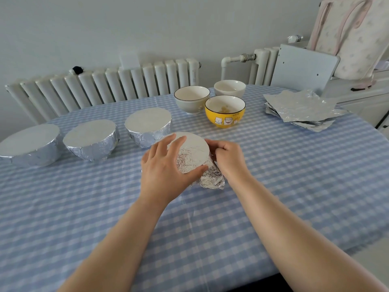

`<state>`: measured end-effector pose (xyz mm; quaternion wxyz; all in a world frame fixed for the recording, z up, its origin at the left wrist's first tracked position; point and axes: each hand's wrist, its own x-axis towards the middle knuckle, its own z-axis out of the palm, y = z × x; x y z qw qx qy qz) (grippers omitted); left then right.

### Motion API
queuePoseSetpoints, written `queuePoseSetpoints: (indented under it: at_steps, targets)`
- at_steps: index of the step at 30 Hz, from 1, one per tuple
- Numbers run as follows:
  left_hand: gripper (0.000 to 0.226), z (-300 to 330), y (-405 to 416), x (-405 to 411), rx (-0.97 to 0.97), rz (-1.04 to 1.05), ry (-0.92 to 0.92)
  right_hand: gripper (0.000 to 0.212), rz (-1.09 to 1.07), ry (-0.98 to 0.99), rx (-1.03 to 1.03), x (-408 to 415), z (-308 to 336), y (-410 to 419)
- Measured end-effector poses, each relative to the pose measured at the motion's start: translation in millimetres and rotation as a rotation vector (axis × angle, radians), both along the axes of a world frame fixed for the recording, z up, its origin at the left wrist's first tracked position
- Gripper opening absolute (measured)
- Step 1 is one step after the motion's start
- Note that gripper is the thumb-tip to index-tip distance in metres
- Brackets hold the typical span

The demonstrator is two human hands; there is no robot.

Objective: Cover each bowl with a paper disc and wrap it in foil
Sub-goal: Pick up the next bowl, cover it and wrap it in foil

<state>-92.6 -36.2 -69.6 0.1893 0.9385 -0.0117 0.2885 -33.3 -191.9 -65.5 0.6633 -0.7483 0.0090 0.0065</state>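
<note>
A foil-wrapped bowl (192, 153) sits at the table's middle, tilted a little toward me. My left hand (163, 163) lies over its left side and top with fingers spread, thumb under the near rim. My right hand (228, 158) presses the foil against its right side. Crumpled foil bulges out at the near right of the bowl. Three bowls wrapped in foil stand in a row to the left (28, 145), (91, 140), (148, 127). Behind are three uncovered bowls: a grey one (190, 102), a white one (230, 88) and a yellow one with cat drawings (225, 114).
A stack of foil sheets (301, 109) lies at the back right of the blue checked tablecloth (210, 228). White radiators run along the wall behind the table. A chair back and a patterned bag stand at the far right.
</note>
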Motion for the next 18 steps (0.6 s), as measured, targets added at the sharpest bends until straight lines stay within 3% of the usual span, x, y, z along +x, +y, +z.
queuePoseSetpoints:
  at_steps: [4, 6, 10, 15, 18]
  targets:
    - [0.092, 0, -1, -1, -0.012, 0.004, 0.018, 0.048, 0.047, 0.047, 0.022, -1, -1, -3]
    - [0.096, 2, -2, -2, -0.018, 0.016, 0.062, 0.039, 0.062, 0.036, 0.011, -7, -1, -3]
    - [0.11, 13, -5, -5, -0.004, 0.048, 0.259, 0.035, 0.107, -0.13, -0.126, -21, 0, -1]
    - [0.124, 28, 1, -11, -0.064, 0.023, 0.443, 0.033, 0.144, -0.165, -0.176, -15, -8, -3]
    - [0.121, 36, 8, -14, -0.074, 0.002, 0.487, 0.034, 0.18, -0.176, -0.201, -8, -4, -6]
